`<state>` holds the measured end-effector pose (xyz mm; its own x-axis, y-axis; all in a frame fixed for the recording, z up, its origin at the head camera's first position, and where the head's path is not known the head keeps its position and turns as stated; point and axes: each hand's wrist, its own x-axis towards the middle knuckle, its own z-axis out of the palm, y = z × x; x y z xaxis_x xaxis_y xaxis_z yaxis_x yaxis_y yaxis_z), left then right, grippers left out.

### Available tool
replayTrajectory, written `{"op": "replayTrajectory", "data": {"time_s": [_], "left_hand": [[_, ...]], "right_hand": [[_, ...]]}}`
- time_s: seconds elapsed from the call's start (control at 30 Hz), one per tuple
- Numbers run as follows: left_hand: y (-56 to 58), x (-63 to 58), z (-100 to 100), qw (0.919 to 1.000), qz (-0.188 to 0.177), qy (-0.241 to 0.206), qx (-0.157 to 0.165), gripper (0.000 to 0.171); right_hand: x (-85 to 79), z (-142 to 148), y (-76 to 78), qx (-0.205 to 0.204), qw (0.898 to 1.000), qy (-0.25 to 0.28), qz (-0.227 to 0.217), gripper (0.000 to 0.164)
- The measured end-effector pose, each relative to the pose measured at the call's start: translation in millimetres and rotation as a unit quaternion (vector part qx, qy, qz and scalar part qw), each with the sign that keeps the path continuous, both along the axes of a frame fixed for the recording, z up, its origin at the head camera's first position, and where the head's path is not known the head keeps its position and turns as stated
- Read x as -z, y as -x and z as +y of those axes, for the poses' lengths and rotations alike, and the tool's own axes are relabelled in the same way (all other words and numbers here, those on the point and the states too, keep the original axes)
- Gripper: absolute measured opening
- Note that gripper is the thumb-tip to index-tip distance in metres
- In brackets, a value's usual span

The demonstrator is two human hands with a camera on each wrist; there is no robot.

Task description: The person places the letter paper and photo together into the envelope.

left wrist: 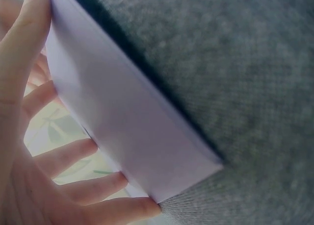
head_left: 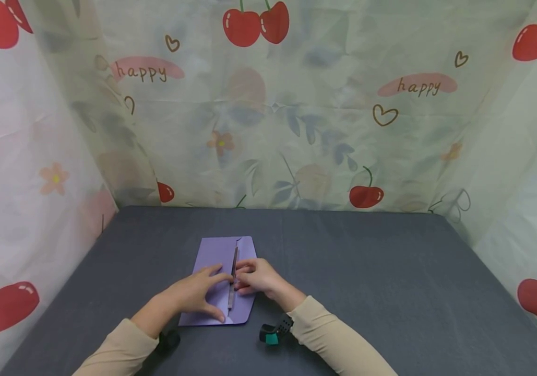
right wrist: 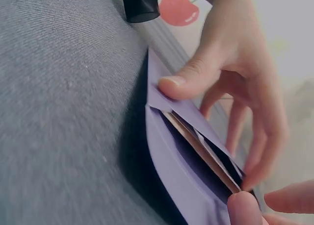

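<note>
A purple envelope (head_left: 212, 250) lies on the dark table with its long opening towards the right. Inside the opening sits a thin brown-edged card (right wrist: 206, 156), seen edge-on in the right wrist view. My left hand (head_left: 193, 292) rests on the envelope's left part, fingers spread, the thumb near its front edge. Its index fingertip reaches the opening. My right hand (head_left: 259, 277) is at the right side of the opening, fingers bent, with fingertips at the card's edge. In the left wrist view the envelope (left wrist: 117, 102) partly hides what lies beyond it.
The dark grey table (head_left: 367, 287) extends around the envelope. A printed curtain (head_left: 320, 104) with cherries and flowers stands behind and at both sides. A black wrist device with a teal part (head_left: 273, 337) hangs by the right sleeve (head_left: 334, 334); another dark device (head_left: 169, 342) is by the left wrist.
</note>
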<state>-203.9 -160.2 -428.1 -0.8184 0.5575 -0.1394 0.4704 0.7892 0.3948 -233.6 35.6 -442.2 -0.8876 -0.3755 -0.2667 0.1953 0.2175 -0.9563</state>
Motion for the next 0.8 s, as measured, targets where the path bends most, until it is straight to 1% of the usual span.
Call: {"op": "replayTrajectory", "data": {"time_s": [0.27, 0.5, 0.6, 0.7, 0.8], "left_hand": [[-0.7, -0.9, 0, 1.0, 0.004, 0.0, 0.0, 0.076], [-2.0, -1.7, 2, 0.9999, 0.01, 0.008, -0.001, 0.075], [-3.5, -2.9, 3, 0.9998, 0.01, 0.014, 0.0, 0.076], [-4.9, -4.9, 3, 0.9998, 0.008, 0.02, -0.001, 0.077], [-4.9, -8.2, 4, 0.9997, 0.008, 0.023, -0.008, 0.078]], "right_hand": [[-11.0, 30, 1.7, -0.008, 0.998, -0.025, 0.059, 0.032], [-26.2, 70, -2.0, -0.001, 0.993, -0.055, 0.102, 0.031], [-30.8, 88, -3.4, 0.004, 0.989, -0.076, 0.124, 0.031], [-36.4, 104, -5.2, 0.016, 0.98, -0.112, 0.163, 0.03], [-44.0, 116, -7.8, 0.032, 0.962, -0.16, 0.219, 0.027]]}}
